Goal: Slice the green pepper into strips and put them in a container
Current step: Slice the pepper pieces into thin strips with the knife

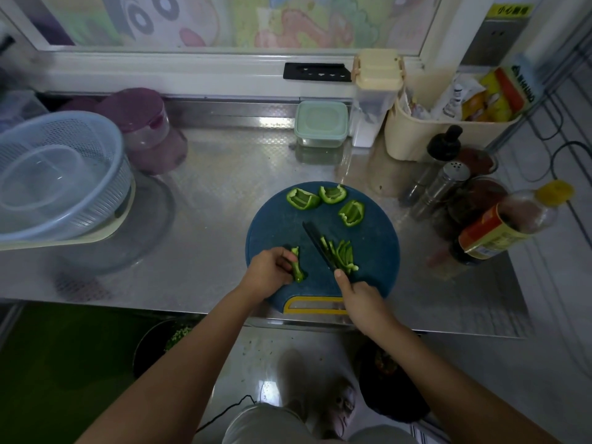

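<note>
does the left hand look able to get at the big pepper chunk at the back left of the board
Probably yes: only bare board lies between the left hand and that chunk; the knife sits further right, though the hand holds a small piece.

A home kitchen is indicated: a stainless-steel counter [224, 174] is set under a window [288, 24] covered with cartoon film, green pepper pieces [302, 198] are laid on a round blue cutting board [272, 225], and a plastic colander [80, 139], a metal shaker [445, 184], a sauce bottle [506, 225] and a caddy [413, 139] of seasoning packets are ranged around it.
</note>
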Tool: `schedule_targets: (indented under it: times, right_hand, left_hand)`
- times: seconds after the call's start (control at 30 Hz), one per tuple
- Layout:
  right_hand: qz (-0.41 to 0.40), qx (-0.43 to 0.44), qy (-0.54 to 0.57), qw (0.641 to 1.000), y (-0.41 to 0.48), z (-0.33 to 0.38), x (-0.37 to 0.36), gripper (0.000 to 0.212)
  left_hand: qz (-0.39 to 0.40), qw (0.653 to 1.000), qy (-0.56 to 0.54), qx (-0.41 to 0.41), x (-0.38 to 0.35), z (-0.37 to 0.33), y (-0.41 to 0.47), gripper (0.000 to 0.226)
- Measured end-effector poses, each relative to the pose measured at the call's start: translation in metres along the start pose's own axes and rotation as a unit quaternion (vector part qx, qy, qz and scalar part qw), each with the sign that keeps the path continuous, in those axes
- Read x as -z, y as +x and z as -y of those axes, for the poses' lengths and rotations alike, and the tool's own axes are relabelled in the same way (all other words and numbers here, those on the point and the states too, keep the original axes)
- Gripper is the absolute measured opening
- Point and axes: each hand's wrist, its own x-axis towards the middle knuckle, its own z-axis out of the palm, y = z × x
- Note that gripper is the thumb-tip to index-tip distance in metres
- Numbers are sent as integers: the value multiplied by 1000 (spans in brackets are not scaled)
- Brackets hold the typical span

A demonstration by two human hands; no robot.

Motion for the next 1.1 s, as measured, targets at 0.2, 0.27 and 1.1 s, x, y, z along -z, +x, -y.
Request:
schedule_targets:
  times: [0.2,0.27,1.1]
  right_hand:
    - [3,-6,-6,1000,-2,2,1,65]
    - [1,-9,-6,1000,-2,3,0,65]
    - [54,-44,187,980,-12,10,-33,61]
  left_hand:
    - [-15,1000,-16,-5,-1,0,-3,25]
    - [-8,1000,-23,-3,-2,0,-5,32]
    - [-56,998,-20,17,-13,-2,-8,33]
